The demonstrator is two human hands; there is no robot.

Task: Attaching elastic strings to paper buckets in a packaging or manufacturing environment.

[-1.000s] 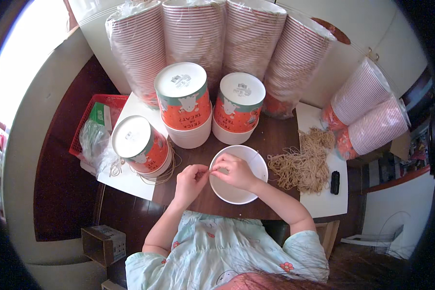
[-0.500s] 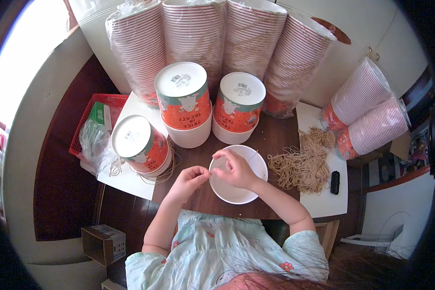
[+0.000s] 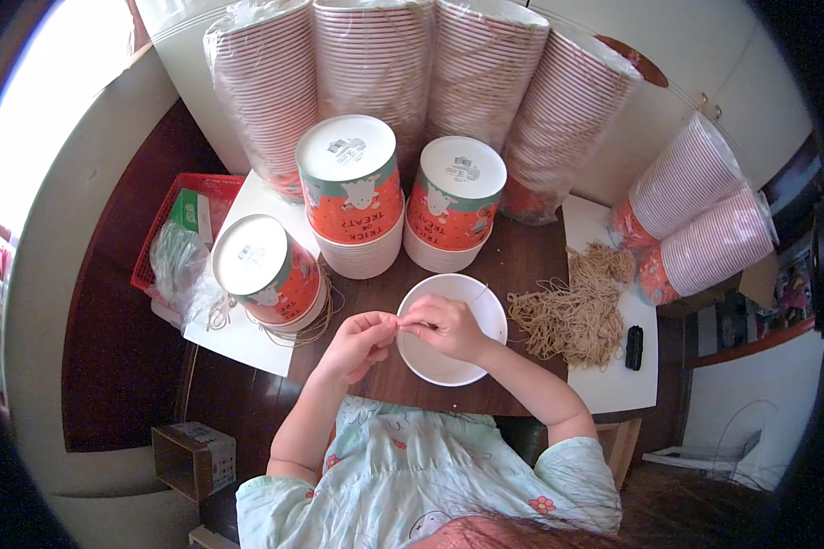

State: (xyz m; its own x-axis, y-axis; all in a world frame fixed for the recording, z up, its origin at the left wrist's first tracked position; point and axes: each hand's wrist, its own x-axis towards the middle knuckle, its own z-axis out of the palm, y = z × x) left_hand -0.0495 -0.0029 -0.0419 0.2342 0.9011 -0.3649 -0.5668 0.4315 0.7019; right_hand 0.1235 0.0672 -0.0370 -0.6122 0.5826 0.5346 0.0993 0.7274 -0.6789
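Note:
My left hand (image 3: 361, 343) is closed in a pinch just left of a white paper bucket (image 3: 462, 369). Over the bucket's open mouth, my right hand (image 3: 444, 328) pinches too, its fingertips meeting those of the left. Whatever lies between the fingers is too small to make out. The bucket stands mouth up on the brown tabletop, and a thin strand shows at its far right rim. Right of it lies a loose heap of tan string (image 3: 572, 306).
Upside-down orange and green bucket stacks stand at left (image 3: 288, 284), centre (image 3: 355, 206) and right (image 3: 453, 215). Tall wrapped stacks (image 3: 371, 82) rise behind them. Further right are two wrapped stacks (image 3: 705, 233). A black object (image 3: 634, 348) lies beside the string; a red basket (image 3: 160, 220) is far left.
My right hand's fingers, arched and apart before, have come down and closed at my left fingertips. My left hand has turned slightly with its fingers more curled. The bucket stays put.

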